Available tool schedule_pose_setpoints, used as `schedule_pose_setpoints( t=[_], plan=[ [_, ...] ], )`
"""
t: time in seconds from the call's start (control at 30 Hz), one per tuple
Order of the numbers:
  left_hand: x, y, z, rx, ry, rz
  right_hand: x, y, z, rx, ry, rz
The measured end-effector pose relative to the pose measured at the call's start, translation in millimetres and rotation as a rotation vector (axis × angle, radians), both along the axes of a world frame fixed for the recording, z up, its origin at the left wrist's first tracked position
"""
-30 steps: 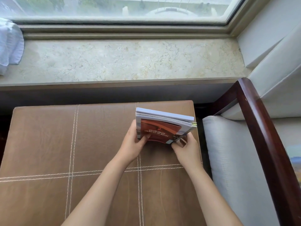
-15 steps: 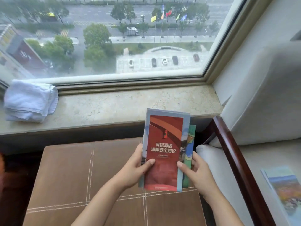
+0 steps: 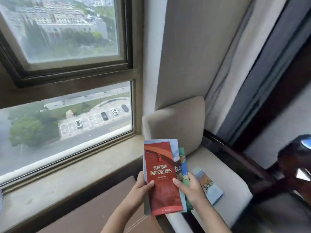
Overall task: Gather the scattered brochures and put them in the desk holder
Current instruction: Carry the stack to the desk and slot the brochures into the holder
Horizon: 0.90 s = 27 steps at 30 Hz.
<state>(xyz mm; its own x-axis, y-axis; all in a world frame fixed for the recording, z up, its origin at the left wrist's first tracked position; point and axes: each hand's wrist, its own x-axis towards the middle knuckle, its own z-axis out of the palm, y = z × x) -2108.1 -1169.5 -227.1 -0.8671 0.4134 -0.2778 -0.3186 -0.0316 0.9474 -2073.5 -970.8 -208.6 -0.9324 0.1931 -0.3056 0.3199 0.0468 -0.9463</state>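
Note:
I hold a stack of brochures (image 3: 162, 175) upright in front of me, a red one with white Chinese lettering on top and blue and green ones fanned out behind it. My left hand (image 3: 141, 187) grips the stack's left edge, thumb on the red cover. My right hand (image 3: 189, 189) grips the right edge the same way. Another brochure (image 3: 209, 186), blue with an orange picture, lies flat on the armchair seat (image 3: 223, 170) just right of my right hand. No desk holder is in view.
A brown leather ottoman (image 3: 94, 214) is below my arms. A stone window sill (image 3: 67, 179) runs along the window at left. The beige armchair has a dark wooden armrest (image 3: 235, 158). A dark glossy object (image 3: 296, 167) is blurred at the right edge.
The view has swung up and to the right, from the ottoman to the armchair. The stack went from lying edge-on on the ottoman to being held upright in both hands.

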Motion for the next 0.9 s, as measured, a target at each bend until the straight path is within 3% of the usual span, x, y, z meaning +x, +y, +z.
schedule_pose_setpoints(
  t=[0.23,0.47,0.67,0.9],
  plan=[
    [8,155,21,-0.014,0.006,-0.105,47,133,33,0.028,0.03,-0.214],
    [35,320,6,-0.013,0.028,-0.104,78,287,20,0.018,0.036,-0.291],
    [48,422,-18,-0.001,-0.038,-0.043,84,393,6,-0.055,-0.028,-0.202],
    [39,454,-73,-0.07,-0.131,0.099,42,434,-41,-0.004,-0.167,-0.067]
  ],
)
